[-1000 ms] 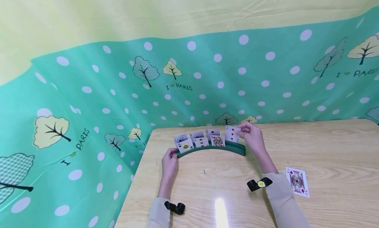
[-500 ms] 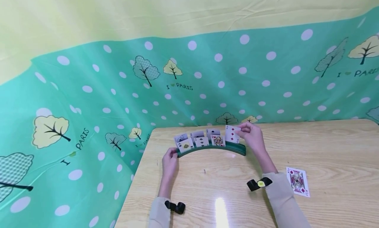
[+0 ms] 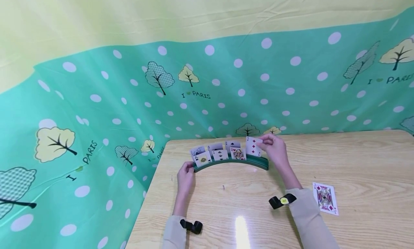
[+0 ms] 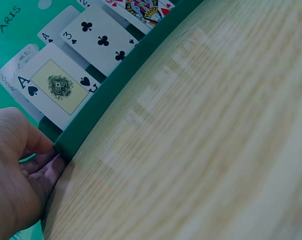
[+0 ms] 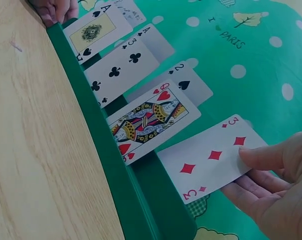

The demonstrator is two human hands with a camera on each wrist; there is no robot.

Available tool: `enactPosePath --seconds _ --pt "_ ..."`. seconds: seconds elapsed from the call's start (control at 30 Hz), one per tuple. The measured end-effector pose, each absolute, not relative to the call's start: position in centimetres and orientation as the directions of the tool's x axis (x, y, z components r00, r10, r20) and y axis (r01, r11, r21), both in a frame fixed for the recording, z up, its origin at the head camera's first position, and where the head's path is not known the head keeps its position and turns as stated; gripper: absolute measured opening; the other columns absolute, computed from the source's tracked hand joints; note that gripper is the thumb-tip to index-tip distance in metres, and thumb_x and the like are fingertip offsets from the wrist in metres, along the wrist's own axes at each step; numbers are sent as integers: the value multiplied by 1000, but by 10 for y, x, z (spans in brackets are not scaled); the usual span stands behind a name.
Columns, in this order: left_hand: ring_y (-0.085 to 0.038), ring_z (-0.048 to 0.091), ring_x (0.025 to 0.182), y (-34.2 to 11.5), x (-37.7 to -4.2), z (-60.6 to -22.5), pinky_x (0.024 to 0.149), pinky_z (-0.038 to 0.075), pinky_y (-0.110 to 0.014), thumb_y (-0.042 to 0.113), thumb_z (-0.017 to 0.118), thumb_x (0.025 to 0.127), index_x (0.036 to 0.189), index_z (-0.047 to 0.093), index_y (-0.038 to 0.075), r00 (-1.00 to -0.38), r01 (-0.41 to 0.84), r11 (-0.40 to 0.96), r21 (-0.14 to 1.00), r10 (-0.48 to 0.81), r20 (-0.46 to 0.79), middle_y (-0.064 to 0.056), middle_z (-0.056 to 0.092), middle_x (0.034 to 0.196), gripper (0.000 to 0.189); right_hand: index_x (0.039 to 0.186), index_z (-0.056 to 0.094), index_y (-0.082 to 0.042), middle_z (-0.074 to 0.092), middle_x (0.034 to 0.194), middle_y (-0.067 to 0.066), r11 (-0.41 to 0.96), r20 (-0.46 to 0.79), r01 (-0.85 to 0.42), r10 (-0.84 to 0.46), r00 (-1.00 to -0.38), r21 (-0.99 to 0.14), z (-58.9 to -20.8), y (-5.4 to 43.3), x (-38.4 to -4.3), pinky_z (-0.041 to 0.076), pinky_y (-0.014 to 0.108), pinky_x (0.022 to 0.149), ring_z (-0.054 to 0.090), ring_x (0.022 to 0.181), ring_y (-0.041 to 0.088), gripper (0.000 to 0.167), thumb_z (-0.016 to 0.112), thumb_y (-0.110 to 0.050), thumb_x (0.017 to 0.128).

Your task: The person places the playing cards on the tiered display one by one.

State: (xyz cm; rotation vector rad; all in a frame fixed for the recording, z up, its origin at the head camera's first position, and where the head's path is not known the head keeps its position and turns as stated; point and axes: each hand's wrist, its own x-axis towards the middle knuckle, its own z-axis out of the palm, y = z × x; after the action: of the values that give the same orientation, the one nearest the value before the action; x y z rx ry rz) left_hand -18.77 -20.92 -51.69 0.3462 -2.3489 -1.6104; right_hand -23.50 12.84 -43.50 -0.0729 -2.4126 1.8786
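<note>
A curved green card holder (image 3: 260, 164) stands on the table with two rows of playing cards. My left hand (image 3: 185, 175) grips its left end, the fingertips right at the corner in the left wrist view. Between thumb and fingers, my right hand (image 3: 275, 148) pinches the three of diamonds (image 5: 206, 162), its lower edge at the back slot near the right end. The front row has the ace of spades (image 4: 58, 86), three of clubs (image 5: 121, 70) and queen of hearts (image 5: 156, 120). Partly covered behind them are a joker (image 5: 129, 14), an ace (image 5: 158, 42) and the two of spades (image 5: 188, 90).
A jack of diamonds (image 3: 325, 198) lies face up on the wooden table (image 3: 365, 162), right of my right sleeve. A green and yellow cloth (image 3: 223, 65) with trees and dots hangs behind and along the left side of the table.
</note>
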Motion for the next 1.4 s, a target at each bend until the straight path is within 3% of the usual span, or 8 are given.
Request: enactPosePath --seconds 0.4,1.07,1.4 --pt "-32 65 104 -207 -188 -517 89 52 -40 -1 51 98 118 67 -7 -932 -45 348 936 -351 86 -22 70 113 26 118 67 5 71 110 21 273 42 -21 72 -997 -962 -435 126 -234 54 19 78 68 100 28 23 70 -3 96" --pt "-33 65 105 -208 -188 -516 90 51 -41 -2 50 98 118 66 -7 -932 -38 341 939 -351 89 -23 69 114 27 117 67 5 71 110 21 283 41 -33 25 -999 -959 -439 126 -237 56 22 79 69 99 29 24 71 -4 96" --pt "-32 65 105 -209 -188 -516 90 51 -40 -1 50 99 119 67 -7 -933 -47 345 938 -351 82 -22 70 114 26 111 70 4 72 108 20 353 74 -75 -15 -997 -933 -442 125 -236 54 27 78 68 99 30 18 71 -1 94"
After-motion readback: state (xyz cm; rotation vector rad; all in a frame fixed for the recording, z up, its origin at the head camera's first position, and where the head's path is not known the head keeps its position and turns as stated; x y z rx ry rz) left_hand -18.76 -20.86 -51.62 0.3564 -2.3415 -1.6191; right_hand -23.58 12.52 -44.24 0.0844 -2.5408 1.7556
